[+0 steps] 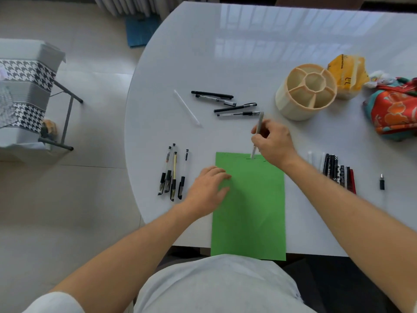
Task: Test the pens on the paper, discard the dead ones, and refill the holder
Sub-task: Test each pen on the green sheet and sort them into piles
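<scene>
Right hand point(274, 141) grip pinching pen point(257, 135), tip on green paper point(248, 206); left hand point(208, 188) flat, pressing paper.

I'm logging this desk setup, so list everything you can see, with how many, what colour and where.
table: one, white, fills the middle of the view
green paper: one, near edge of the table, a few dark marks at its far end
pen holder: one, cream, divided, no pens in it, far right
loose pens: four, black and clear, beyond the paper
white pen: one, far left of those
capped pens: four, clear with black, left of the paper
row of pens: count unclear, white, black, red, right of the paper
small cap: one, black, far right
yellow bag: one, behind the holder
patterned pouch: one, red and teal, right edge
hands: left hand flat on the paper; right hand holds a grey pen, tip on the paper
</scene>
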`<state>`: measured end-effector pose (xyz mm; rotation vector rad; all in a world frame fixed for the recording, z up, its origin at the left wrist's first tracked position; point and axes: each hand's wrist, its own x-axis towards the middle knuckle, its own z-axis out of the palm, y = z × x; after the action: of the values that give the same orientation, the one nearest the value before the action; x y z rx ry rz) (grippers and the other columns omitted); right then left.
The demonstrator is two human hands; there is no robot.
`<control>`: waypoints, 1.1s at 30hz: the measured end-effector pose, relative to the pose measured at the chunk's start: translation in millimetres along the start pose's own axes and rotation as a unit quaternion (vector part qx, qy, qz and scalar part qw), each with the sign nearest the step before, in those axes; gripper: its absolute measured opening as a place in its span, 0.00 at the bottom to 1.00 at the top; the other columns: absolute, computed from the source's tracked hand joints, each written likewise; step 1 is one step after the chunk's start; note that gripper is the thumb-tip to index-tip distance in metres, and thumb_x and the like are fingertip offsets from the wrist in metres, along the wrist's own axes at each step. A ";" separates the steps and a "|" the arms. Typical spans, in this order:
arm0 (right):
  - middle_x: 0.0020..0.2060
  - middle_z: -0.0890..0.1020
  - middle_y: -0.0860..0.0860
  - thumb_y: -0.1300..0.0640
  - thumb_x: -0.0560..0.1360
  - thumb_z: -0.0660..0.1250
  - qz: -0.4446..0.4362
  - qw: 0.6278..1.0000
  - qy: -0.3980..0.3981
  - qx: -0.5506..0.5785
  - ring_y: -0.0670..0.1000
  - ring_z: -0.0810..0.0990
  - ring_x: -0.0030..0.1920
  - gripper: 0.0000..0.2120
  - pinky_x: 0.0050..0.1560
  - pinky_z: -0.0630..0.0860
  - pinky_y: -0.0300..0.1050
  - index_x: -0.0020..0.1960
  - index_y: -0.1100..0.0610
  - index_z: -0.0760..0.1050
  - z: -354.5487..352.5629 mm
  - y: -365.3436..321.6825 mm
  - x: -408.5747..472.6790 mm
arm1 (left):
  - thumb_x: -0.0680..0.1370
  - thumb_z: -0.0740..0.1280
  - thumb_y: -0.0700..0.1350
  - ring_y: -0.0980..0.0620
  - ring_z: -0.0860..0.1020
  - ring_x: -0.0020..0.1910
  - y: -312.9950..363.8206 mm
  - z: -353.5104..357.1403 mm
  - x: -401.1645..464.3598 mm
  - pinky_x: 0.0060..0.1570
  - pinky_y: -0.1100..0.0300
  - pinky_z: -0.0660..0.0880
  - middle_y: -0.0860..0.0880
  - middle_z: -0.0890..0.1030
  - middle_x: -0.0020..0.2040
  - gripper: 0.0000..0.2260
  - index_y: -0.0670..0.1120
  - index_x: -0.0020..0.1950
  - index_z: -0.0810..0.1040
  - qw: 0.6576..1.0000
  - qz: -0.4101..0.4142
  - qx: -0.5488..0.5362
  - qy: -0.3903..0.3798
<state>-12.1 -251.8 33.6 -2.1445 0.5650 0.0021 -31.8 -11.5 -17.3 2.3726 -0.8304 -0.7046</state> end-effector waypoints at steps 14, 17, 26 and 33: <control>0.33 0.83 0.55 0.62 0.80 0.68 0.171 0.933 -0.043 0.313 0.53 0.79 0.31 0.07 0.31 0.77 0.46 0.45 0.64 0.80 28.0 31.0 -108.1 | 0.82 0.63 0.52 0.58 0.74 0.28 25.2 -8.3 7.8 0.32 0.58 0.75 0.52 0.81 0.33 0.12 0.56 0.38 0.76 0.981 -0.052 -0.138 -0.123; 0.30 0.83 0.54 0.61 0.79 0.69 0.202 0.924 0.016 0.324 0.50 0.77 0.27 0.08 0.27 0.75 0.44 0.43 0.63 0.80 40.1 27.8 -107.2 | 0.83 0.61 0.53 0.58 0.70 0.26 21.5 -9.7 12.0 0.27 0.63 0.67 0.53 0.77 0.30 0.13 0.54 0.38 0.74 0.995 -0.019 -0.047 -0.087; 0.38 0.87 0.55 0.62 0.79 0.69 0.215 0.921 0.094 0.310 0.53 0.83 0.33 0.04 0.42 0.83 0.53 0.47 0.57 0.82 31.3 37.8 -68.4 | 0.83 0.58 0.54 0.50 0.77 0.59 -14.5 -21.8 3.7 0.58 0.53 0.75 0.49 0.82 0.58 0.15 0.47 0.49 0.80 0.993 0.062 0.098 -0.002; 0.38 0.86 0.47 0.56 0.76 0.69 0.070 0.987 0.021 0.145 0.51 0.85 0.36 0.05 0.42 0.83 0.52 0.48 0.49 0.84 67.2 20.9 -63.5 | 0.83 0.62 0.50 0.47 0.72 0.70 -7.2 -6.0 7.1 0.65 0.51 0.72 0.47 0.78 0.67 0.13 0.42 0.51 0.82 0.988 0.098 0.122 -0.014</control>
<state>-63.7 -185.4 -10.0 -1.8239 0.6952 -0.0463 -20.4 -9.7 -19.5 2.4519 -1.2041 -0.5862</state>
